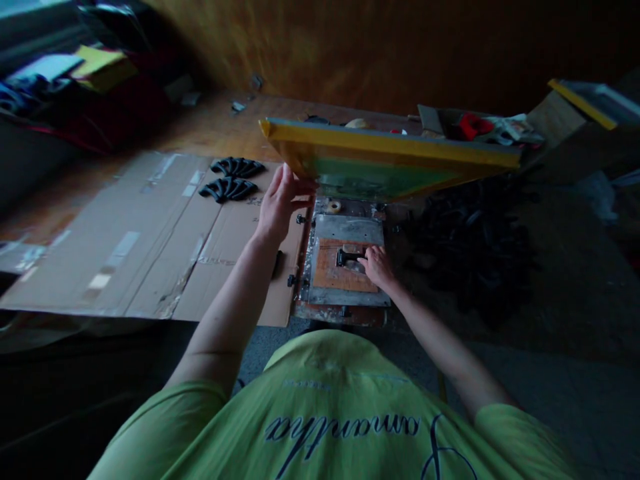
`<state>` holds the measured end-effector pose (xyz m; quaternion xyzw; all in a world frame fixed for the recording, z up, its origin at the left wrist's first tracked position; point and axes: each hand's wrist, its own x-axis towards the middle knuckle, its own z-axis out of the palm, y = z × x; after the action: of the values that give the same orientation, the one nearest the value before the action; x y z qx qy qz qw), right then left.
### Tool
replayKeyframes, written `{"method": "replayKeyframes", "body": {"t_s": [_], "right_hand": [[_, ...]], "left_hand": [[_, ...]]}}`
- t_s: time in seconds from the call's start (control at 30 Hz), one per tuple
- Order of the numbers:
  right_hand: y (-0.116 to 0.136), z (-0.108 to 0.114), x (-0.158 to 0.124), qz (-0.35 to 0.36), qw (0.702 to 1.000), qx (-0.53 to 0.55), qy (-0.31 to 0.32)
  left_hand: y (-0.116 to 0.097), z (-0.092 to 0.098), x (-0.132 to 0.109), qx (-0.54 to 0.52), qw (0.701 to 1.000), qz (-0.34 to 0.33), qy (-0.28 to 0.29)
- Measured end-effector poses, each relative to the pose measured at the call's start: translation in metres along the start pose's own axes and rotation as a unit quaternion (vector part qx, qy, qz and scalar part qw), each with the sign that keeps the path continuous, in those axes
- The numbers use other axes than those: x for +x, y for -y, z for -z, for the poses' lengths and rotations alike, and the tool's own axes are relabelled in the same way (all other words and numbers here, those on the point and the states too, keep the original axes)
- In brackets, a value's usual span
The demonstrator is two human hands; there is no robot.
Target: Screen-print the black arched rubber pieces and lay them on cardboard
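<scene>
My left hand (277, 207) is raised at the left side of a tilted screen frame (390, 141) edged with yellow tape. Its fingers are stretched out and apart, and whether they touch the frame I cannot tell. With closed fingers, my right hand (379, 267) grips the right end of a black curved handle-like piece (349, 257). That piece lies over a brown wooden board (327, 277), which rests on a grey metal plate (345, 227). A greenish mesh (370, 177) fills the frame, which slants above the plate's far end.
Flattened cardboard (145, 247) covers the left, with two rows of black curved pieces (230, 190) on it. A dark heap of black pieces (475, 247) lies right. A tape roll (334, 207) sits behind the plate. Boxes holding red and white items (475, 125) stand at back right.
</scene>
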<state>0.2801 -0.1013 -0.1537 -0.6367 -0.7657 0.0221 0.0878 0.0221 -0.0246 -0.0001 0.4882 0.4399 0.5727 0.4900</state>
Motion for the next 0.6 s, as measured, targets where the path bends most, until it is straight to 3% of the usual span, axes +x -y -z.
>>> {"method": "replayKeyframes", "body": {"t_s": [0.1,0.13,0.2,0.23,0.27,0.37,0.4,0.47,0.53,0.6], "right_hand": [[0.012,0.001,0.000,-0.067,0.996,0.047,0.045],[0.018,0.003,-0.002,-0.087,0.993,0.067,0.041],[0.037,0.007,-0.009,-0.105,0.989,0.105,0.007],[0.049,0.008,-0.013,-0.090,0.988,0.124,-0.011],[0.060,0.010,-0.018,-0.056,0.988,0.144,-0.024],[0.071,0.013,-0.028,0.101,0.971,0.216,-0.028],[0.060,0.014,-0.029,0.133,0.963,0.233,-0.029],[0.017,0.012,-0.028,0.120,0.964,0.233,-0.048],[-0.046,0.005,-0.028,0.024,0.980,0.182,-0.076],[-0.110,-0.006,-0.034,-0.051,0.989,0.126,-0.053]], "left_hand": [[0.019,-0.009,-0.030,-0.013,0.998,0.043,-0.039],[0.029,-0.013,-0.049,-0.012,0.996,0.089,-0.028],[0.053,-0.025,-0.092,-0.003,0.969,0.241,0.060],[0.065,-0.031,-0.112,-0.007,0.946,0.309,0.101],[0.075,-0.036,-0.130,-0.026,0.934,0.340,0.108],[0.097,-0.031,-0.150,-0.097,0.920,0.378,0.049],[0.102,-0.021,-0.147,-0.106,0.920,0.376,0.019],[0.109,0.016,-0.135,-0.072,0.932,0.353,-0.044],[0.113,0.063,-0.125,0.026,0.940,0.315,-0.127],[0.116,0.109,-0.124,0.160,0.925,0.300,-0.172]]}}
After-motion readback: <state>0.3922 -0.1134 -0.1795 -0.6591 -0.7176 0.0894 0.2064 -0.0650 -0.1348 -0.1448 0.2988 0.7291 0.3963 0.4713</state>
